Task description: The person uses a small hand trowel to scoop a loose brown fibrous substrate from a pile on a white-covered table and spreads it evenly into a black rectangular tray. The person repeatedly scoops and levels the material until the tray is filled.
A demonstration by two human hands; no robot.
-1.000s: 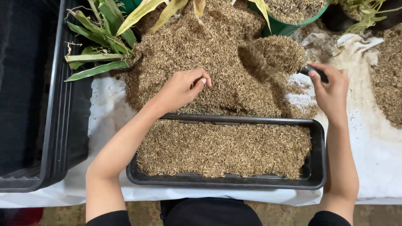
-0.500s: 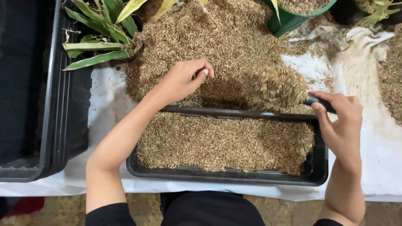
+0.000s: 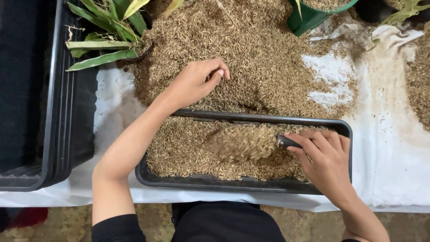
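Right hand (image 3: 327,163): fingers (image 3: 309,140) were curled around the dark handle of a scoop (image 3: 244,142), gripping it at its near end. The scoop was heaped with brown husk material and blurred, so its exact shape could not be told. It extended from the fingertips toward the left hand's side and lay over the middle of the black tray (image 3: 345,130).

Left hand (image 3: 195,83): fingers (image 3: 215,76) were loosely bent, holding nothing, with the tips touching the large husk pile (image 3: 251,49). The hand rested just beyond the tray's far rim.

Outward from the fingers: the tray lay directly under the right hand and was filled with the same husk material in a shallow layer. The pile spread away from the left fingertips across a white sheet (image 3: 389,148). Farther out past the left hand stood a plant with long green leaves (image 3: 105,33), touching the pile's edge. Beyond that, at the far left, sat a stack of empty black tubs (image 3: 58,134). Well beyond the right fingers, at the top, stood a green pot (image 3: 309,18).
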